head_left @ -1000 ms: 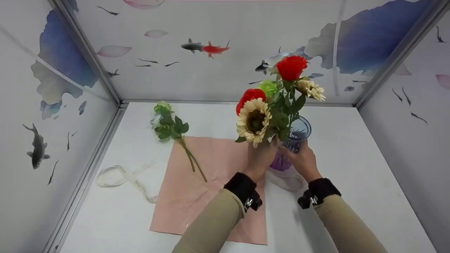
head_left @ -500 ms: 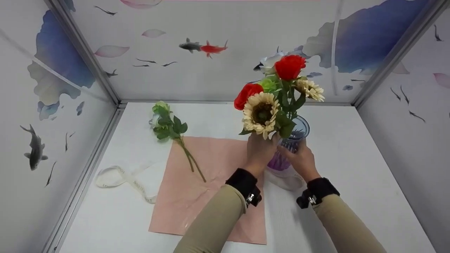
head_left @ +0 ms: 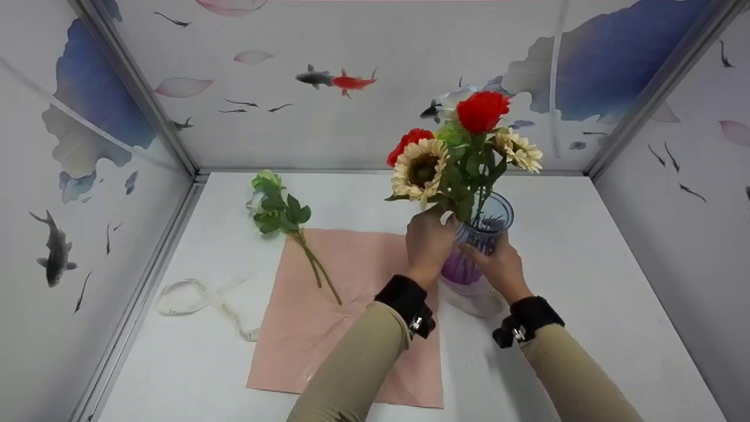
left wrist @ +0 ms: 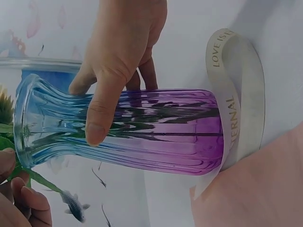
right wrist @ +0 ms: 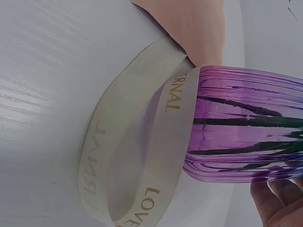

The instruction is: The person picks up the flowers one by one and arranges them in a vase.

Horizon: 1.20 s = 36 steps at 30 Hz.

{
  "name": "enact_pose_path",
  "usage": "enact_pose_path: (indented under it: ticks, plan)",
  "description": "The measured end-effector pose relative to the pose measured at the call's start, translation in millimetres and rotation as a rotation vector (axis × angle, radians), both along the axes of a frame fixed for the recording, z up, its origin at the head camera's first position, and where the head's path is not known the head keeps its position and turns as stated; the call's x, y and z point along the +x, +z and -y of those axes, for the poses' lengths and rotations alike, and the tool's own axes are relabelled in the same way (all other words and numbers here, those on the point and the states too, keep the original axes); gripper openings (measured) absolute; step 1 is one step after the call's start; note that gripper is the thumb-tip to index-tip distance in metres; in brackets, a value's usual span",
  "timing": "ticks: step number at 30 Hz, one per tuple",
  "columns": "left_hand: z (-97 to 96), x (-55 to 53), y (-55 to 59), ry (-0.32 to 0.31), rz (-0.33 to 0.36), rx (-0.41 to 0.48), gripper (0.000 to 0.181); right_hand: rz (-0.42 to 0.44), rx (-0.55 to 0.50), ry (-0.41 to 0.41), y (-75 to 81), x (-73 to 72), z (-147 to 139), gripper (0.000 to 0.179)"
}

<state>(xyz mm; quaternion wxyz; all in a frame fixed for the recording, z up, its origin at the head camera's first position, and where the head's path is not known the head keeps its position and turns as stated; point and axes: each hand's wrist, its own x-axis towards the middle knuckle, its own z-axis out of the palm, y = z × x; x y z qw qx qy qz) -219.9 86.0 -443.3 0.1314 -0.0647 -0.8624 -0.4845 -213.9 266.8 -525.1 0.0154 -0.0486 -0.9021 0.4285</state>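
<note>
A glass vase (head_left: pixel 463 266), blue at the top and purple below, holds several stems under water-like ridged glass. My right hand (head_left: pixel 505 266) grips its side, the thumb across the front in the left wrist view. Beside the rim my left hand (head_left: pixel 430 240) pinches the green stem (left wrist: pixel 46 180) of a cream sunflower (head_left: pixel 420 171). That stem's lower end shows outside the vase in the left wrist view. Red flowers (head_left: pixel 482 111), a green flower (head_left: pixel 452 135) and a second cream sunflower (head_left: pixel 517 149) cluster above the vase. Leaves hide part of the stems.
Pink wrapping paper (head_left: pixel 345 346) lies left of the vase. Across its top edge rest two stems with green and pale flowers (head_left: pixel 269 205). One lettered ribbon (head_left: pixel 187 296) is at the left, another ribbon (right wrist: pixel 156 161) by the vase base. Printed walls enclose the table (head_left: pixel 586 328).
My left hand has risen beside the vase rim, and the sunflower has moved upward with it. My right hand keeps its grip on the vase.
</note>
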Motion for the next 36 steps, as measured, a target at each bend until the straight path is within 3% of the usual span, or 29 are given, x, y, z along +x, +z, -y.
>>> enact_pose_path:
  ticks: [4,9,15,25,36]
  plan:
    - [-1.7,-4.9,3.6,0.017,0.044,0.018,0.023,-0.003,0.009,0.000,-0.2,0.3,-0.1,0.102]
    - [-1.7,-10.6,5.7,0.025,0.015,-0.035,0.019,-0.007,0.007,-0.001,-0.2,0.4,0.9,0.100]
    - [1.0,-13.9,7.1,0.004,0.022,-0.004,0.017,0.001,-0.004,-0.001,0.2,-0.1,1.0,0.099]
    - [9.3,-9.7,3.6,-0.088,-0.006,0.029,0.019,0.010,-0.014,0.005,-2.1,-0.2,-1.3,0.100]
    - [18.0,-8.8,-3.9,-0.064,-0.055,0.005,0.019,0.026,-0.038,0.011,-2.5,-1.7,-1.5,0.107]
